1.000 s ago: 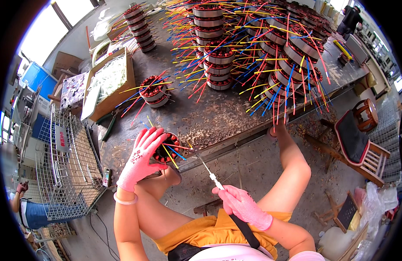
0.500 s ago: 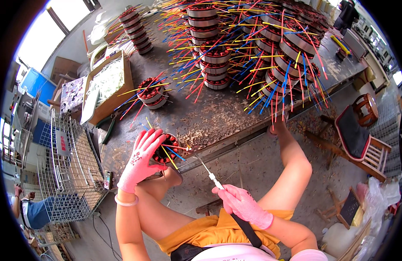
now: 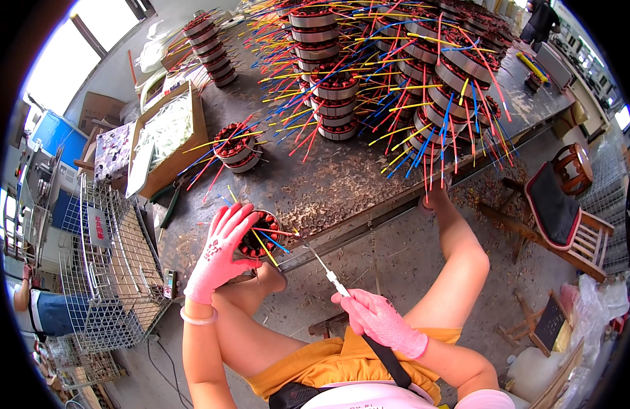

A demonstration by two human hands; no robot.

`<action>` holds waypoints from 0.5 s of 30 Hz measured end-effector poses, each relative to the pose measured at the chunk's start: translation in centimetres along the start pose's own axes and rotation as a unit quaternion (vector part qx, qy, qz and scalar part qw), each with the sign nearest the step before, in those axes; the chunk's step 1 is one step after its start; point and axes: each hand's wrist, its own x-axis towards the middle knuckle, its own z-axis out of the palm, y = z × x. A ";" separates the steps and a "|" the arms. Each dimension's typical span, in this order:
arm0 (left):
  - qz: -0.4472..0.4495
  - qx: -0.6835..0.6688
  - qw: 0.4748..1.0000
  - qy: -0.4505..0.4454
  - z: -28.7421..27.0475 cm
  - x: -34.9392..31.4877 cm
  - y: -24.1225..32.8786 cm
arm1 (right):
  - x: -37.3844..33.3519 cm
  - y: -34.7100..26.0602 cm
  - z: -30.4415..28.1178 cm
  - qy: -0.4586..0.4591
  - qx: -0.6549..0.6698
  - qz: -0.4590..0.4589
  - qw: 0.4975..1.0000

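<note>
My left hand [image 3: 223,249], in a pink glove, is wrapped over the near-left side of a motor stator [image 3: 268,232] at the front edge of the workbench. Red, yellow and blue lead wires stick out of this stator toward the right. In a pink glove too, my right hand [image 3: 379,319] is closed round a slim tool [image 3: 334,278] with a white sleeve and a thin metal shaft. The shaft slants up and left, and its tip is close to the wire ends; whether it touches them I cannot tell. A single stator [image 3: 238,151] with coloured leads stands farther back.
Tall stacks of stators [image 3: 334,88] fill the back of the workbench [image 3: 315,194], their wires reaching outward. A cardboard box [image 3: 168,136] of pale strips and dark-handled pliers [image 3: 170,208] lie left. A wire cage [image 3: 103,266] stands left, a wooden chair [image 3: 564,218] right.
My hands, the stator and the slim tool have hardly moved. At the far left, a person behind the wire cage has shifted a little.
</note>
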 end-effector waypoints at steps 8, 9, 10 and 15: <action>0.000 0.012 1.000 -0.005 0.1 -0.1 -0.4 | 0.0 0.0 0.0 -0.001 0.005 0.000 1.000; -0.001 0.010 1.000 -0.005 0.1 -0.1 -0.3 | 0.0 -0.1 0.0 0.000 0.006 0.003 1.000; -0.003 0.009 1.000 -0.006 0.1 -0.1 -0.3 | 0.0 -0.1 0.1 0.001 0.008 0.007 1.000; 0.001 0.007 1.000 0.007 0.1 0.0 -0.3 | -0.2 -0.2 0.1 0.011 0.007 0.007 1.000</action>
